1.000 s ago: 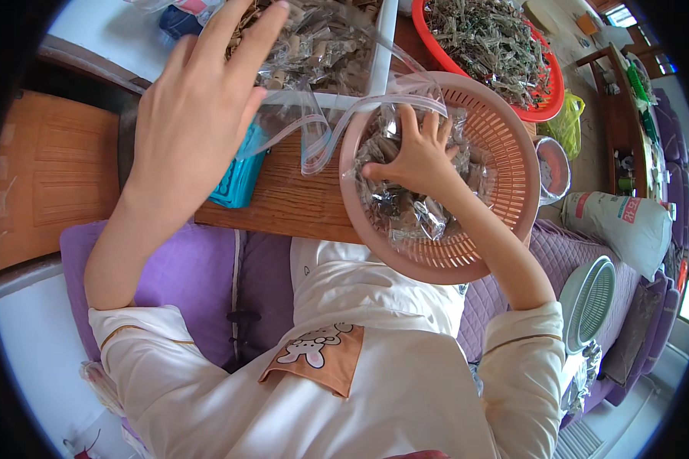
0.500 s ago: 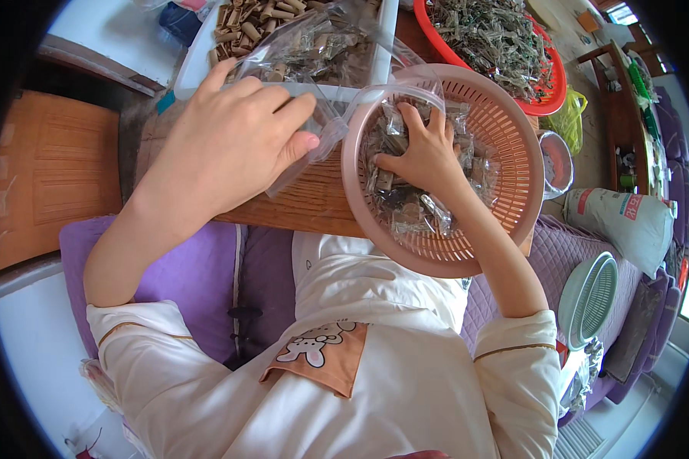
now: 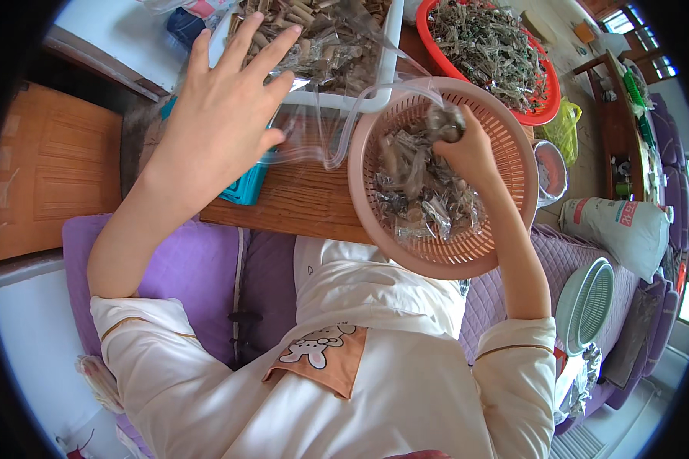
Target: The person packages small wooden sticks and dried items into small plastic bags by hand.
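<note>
My right hand [image 3: 473, 153] is inside the pink slotted basket [image 3: 519, 164], its fingers closed on a blurred clump of small clear-wrapped packets. More of these wrapped packets [image 3: 429, 206] lie loosely heaped in the basket below it. My left hand [image 3: 222, 115] is raised with fingers spread, beside the near edge of a white tray [image 3: 383, 96]. Between the hands a clear plastic bag [image 3: 314, 138] stretches from the tray towards the basket's rim. The tray holds brown tube-shaped pieces [image 3: 302, 15] and wrapped pieces, partly covered by the bag.
A red basket [image 3: 547, 115] full of wrapped bits stands beyond the pink one. A teal object [image 3: 245, 183] sits on the wooden table [image 3: 314, 199] under my left wrist. To the right are a small tub [image 3: 553, 172], a white sack [image 3: 620, 229] and a pale green basket [image 3: 586, 302].
My right hand has lifted a clump from the heap and shifted right. My left hand has risen away with its fingers spreading, uncovering the teal object. The bag's edge has sagged lower between the hands.
</note>
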A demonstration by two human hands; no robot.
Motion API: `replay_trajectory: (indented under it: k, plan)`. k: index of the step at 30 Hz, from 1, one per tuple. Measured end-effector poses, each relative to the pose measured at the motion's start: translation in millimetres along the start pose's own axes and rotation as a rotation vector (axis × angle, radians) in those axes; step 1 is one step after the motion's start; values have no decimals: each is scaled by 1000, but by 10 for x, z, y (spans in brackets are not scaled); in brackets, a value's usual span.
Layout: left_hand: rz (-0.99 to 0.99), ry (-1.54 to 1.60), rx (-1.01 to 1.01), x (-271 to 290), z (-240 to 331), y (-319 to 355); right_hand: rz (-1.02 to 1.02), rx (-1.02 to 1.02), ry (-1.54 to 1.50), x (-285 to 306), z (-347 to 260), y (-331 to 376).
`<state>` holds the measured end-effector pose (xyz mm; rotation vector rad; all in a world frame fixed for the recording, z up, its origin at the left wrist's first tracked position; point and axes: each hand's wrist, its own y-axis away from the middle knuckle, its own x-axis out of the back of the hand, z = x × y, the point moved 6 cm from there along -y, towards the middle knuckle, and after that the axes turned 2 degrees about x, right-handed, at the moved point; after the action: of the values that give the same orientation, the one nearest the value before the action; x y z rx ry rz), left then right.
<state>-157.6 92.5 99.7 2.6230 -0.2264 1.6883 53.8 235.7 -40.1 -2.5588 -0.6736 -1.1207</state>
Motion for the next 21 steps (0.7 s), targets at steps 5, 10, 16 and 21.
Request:
replay_trajectory:
  k: [5,10,16,21]
  plan:
    - [2,45,7,15,-64,64,-7,-211,-1010,345,331,-16]
    - [-11,55,41,187,-14,25,-78,-36,-1667,759,45,145]
    - [28,54,18,61,-96,67,-469,708,-1286,761,-1174,81]
    - [182,91,-72,52,-108,191,-522,493,-200,165,-2181,-69]
